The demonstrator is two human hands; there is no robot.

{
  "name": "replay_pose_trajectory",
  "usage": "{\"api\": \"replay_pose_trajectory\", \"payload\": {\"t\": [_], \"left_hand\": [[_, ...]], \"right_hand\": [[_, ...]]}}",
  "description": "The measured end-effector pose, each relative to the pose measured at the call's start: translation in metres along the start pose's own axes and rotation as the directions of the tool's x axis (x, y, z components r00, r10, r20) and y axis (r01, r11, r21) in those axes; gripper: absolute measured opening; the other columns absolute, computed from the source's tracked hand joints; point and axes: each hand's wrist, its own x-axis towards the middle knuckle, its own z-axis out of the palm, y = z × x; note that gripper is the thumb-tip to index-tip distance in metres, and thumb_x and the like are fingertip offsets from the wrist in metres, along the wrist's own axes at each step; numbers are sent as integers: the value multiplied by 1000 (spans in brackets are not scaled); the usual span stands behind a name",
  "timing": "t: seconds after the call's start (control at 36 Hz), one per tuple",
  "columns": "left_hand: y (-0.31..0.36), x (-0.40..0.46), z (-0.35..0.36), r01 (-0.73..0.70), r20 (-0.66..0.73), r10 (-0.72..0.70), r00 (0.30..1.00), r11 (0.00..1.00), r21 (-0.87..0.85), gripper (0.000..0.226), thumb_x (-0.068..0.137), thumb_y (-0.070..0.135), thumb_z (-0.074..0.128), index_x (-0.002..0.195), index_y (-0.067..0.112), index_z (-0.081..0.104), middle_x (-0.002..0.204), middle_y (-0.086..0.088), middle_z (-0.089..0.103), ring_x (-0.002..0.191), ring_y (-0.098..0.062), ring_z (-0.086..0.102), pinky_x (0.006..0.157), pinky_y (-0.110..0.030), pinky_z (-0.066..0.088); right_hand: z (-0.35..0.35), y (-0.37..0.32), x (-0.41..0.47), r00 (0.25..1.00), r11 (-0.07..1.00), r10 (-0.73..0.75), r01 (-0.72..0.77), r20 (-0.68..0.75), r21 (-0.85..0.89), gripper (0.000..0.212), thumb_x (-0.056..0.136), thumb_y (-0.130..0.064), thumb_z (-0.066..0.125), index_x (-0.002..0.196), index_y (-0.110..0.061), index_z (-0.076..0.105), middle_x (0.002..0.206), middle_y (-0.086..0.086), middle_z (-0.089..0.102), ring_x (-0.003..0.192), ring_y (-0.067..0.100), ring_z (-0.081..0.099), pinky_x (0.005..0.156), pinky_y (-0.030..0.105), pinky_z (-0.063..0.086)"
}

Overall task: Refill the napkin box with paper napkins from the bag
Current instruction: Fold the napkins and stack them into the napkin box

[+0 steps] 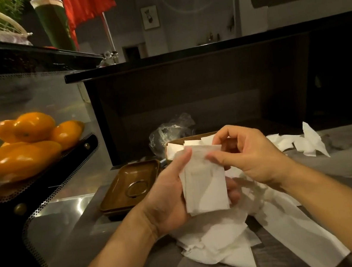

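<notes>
My left hand grips a small stack of folded white napkins upright over the counter. My right hand pinches the stack's top edge between thumb and fingers. Just behind the hands stands the brown napkin box with white napkins sticking up inside it; my hands hide most of it. Its brown lid, with a metal ring, lies upturned to the left. A crumpled clear plastic bag lies behind the box. Loose napkins lie heaped on the counter below my hands.
More loose napkins lie at the right on the grey counter. A perforated metal stand with oranges fills the left side. A dark raised bar counter runs behind.
</notes>
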Motion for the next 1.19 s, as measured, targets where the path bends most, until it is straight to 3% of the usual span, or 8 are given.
{"api": "replay_pose_trajectory", "payload": {"t": [0.22, 0.36, 0.53, 0.64, 0.81, 0.97, 1.06, 1.19], "left_hand": [[3, 3, -5, 47, -46, -44, 998, 997, 61, 56, 97, 69, 22, 119, 37, 61, 115, -8, 75, 108, -30, 71, 93, -46, 58], [3, 3, -12, 59, -9, -58, 998, 990, 127, 64, 92, 74, 33, 126, 27, 61, 113, -14, 73, 103, -30, 70, 97, -47, 55], [2, 0, -13, 119, 166, -149, 975, 977, 176, 51, 89, 17, 63, 137, 9, 48, 106, -17, 64, 102, -31, 64, 103, -50, 49], [3, 1, -17, 86, 95, -111, 989, 969, 231, 52, 85, 3, 62, 135, 16, 52, 107, -17, 69, 105, -34, 67, 103, -57, 49], [5, 5, -6, -44, -121, 64, 991, 986, 162, 39, 95, -9, 41, 119, 11, 64, 100, -14, 77, 95, -29, 75, 78, -42, 62], [7, 12, -16, -191, -399, 270, 876, 955, 227, 35, 95, -6, 47, 119, 14, 62, 96, -15, 67, 84, -25, 67, 73, -38, 62], [2, 12, -15, -147, -367, 228, 902, 960, 237, 25, 96, 3, 50, 115, 12, 63, 88, -12, 63, 79, -21, 61, 72, -36, 59], [-3, 12, -12, -108, -250, 199, 948, 936, 335, 22, 99, 12, 48, 113, 10, 64, 81, -9, 64, 68, -17, 62, 68, -33, 58]], "right_hand": [[1, 7, 1, 988, 975, -124, 105, -87, -198, 11, 88, -26, 75, 87, -36, 70, 93, -20, 64, 89, -2, 62, 63, 9, 52], [6, 12, 2, 987, 961, -146, 127, -63, -248, 13, 89, -28, 74, 88, -40, 70, 92, -24, 64, 90, 0, 63, 67, 10, 54], [5, 6, 2, 987, 974, -152, 142, -46, -175, 15, 89, -25, 74, 97, -38, 71, 96, -20, 63, 91, 7, 65, 68, 16, 57], [10, 1, 1, 996, 997, 40, -34, 85, -68, 37, 89, -23, 75, 116, -44, 61, 108, -12, 64, 98, 8, 66, 67, 16, 58], [1, 0, 0, 992, 987, -110, 101, -68, -121, 26, 84, -20, 80, 104, -31, 68, 94, -12, 68, 93, 1, 66, 73, 15, 57], [-14, -3, -6, 871, 886, 184, 54, 456, -460, 19, 76, -39, 86, 88, -48, 74, 105, -35, 61, 106, -12, 55, 96, 23, 47], [-18, -9, -10, 723, 860, 343, 14, 600, -509, 41, 72, -39, 89, 106, -52, 71, 120, -38, 53, 126, -6, 47, 115, 35, 40], [-23, -15, -16, 634, 828, 383, 87, 672, -554, 70, 66, -37, 93, 123, -59, 59, 133, -40, 41, 134, -5, 36, 112, 25, 40]]}}
